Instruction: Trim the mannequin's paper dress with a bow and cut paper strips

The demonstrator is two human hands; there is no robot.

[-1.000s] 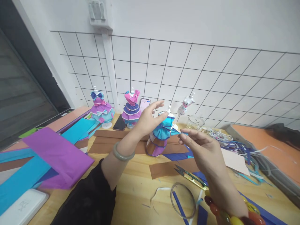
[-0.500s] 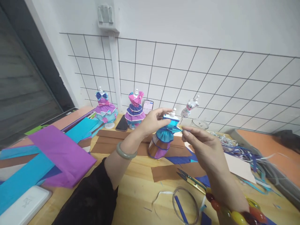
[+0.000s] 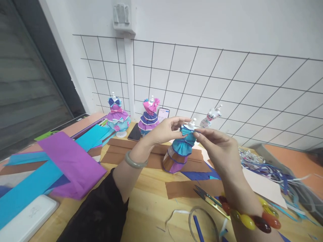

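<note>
In the head view, a dress form [image 3: 181, 148] is standing on the tabletop [image 3: 148, 201], right of its middle and toward the far edge. The right hand [image 3: 217, 141] is pinching the right end of a blue bow [image 3: 188, 130] between thumb and fingers, at the form's chest. The left hand [image 3: 166, 129] is gripping the form's upper left side, its thumb resting by the bow and its fingers curving behind. Along the far edge, two other dressed forms, one purple [image 3: 117, 117] and one pink [image 3: 148, 117], are standing left of the hands; a bare form [image 3: 211, 117] is leaning on the right. Snips [image 3: 205, 197] are lying nearer the near edge, a ring [image 3: 190, 224] just beyond that edge's middle. A purple sheet [image 3: 73, 164] is covering blue strips [image 3: 42, 178] toward the left edge, and a white box [image 3: 30, 218] is occupying the near left corner. Ribbons [image 3: 262, 169] are tangling toward the right edge.
</note>
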